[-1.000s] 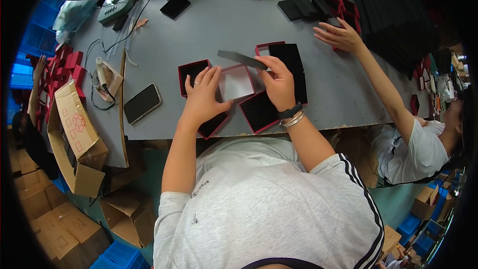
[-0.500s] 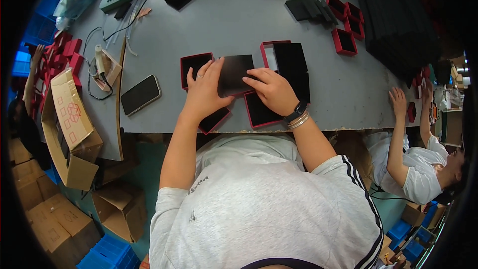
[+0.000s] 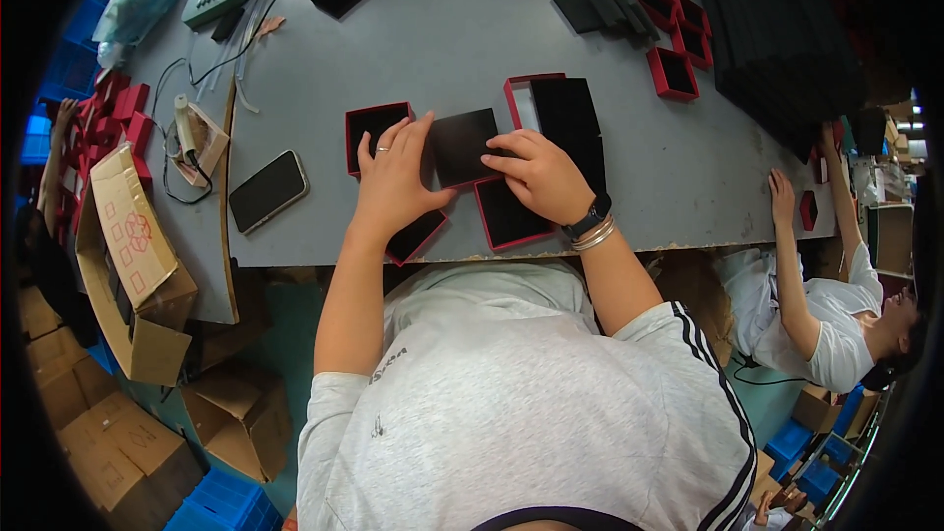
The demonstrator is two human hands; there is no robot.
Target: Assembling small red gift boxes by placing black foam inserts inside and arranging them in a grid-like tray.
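Both of my hands rest on a flat black square pad (image 3: 464,145) lying over a red box near the front edge of the grey table (image 3: 452,39). My left hand (image 3: 396,180) presses its left side, with a ring on one finger. My right hand (image 3: 540,175), with a watch and bracelets at the wrist, presses its right side. Open red boxes with black lining lie around them: one behind my left hand (image 3: 371,126), one under my left palm (image 3: 418,235), one below my right hand (image 3: 509,216). A black pad on a red box (image 3: 562,118) lies just behind my right hand.
A phone (image 3: 267,190) lies at the left of the table next to a tape roll and cables. More red boxes (image 3: 672,75) and a tall stack of black pads (image 3: 777,34) sit at the far right. A co-worker's hand (image 3: 784,199) rests on the right edge. Cardboard cartons (image 3: 133,265) stand on the floor at left.
The black pad, held up a second ago, has come down flat over the red box with both hands pressing it. The co-worker's arm has pulled back from the far boxes to the table's right edge.
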